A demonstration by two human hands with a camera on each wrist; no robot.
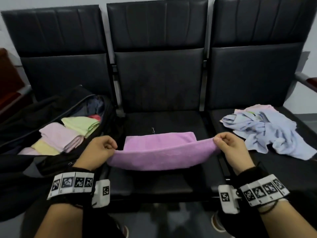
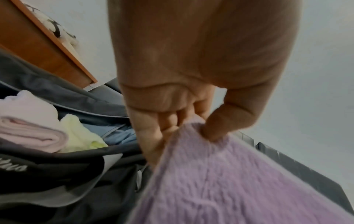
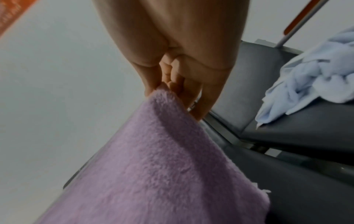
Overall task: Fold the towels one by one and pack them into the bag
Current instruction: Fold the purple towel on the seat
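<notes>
A purple towel (image 1: 159, 152) lies on the middle black seat, its near edge lifted and stretched between both hands. My left hand (image 1: 109, 146) pinches the left corner of the purple towel (image 2: 220, 174) between thumb and fingers (image 2: 216, 127). My right hand (image 1: 218, 140) pinches the right corner of the towel (image 3: 162, 166) the same way. The far part of the towel rests flat on the seat. An open black bag (image 1: 56, 103) on the left seat holds folded pink, yellow and green towels (image 1: 61, 136). A loose heap of light blue and pink towels (image 1: 267, 129) lies on the right seat.
Three joined black seats (image 1: 159, 86) with tall backs stand against a pale wall. A metal armrest (image 1: 307, 81) juts out at the far right. Brown wooden furniture (image 2: 38, 40) stands left of the bag. Grey floor and my shoes show below the seat's front edge.
</notes>
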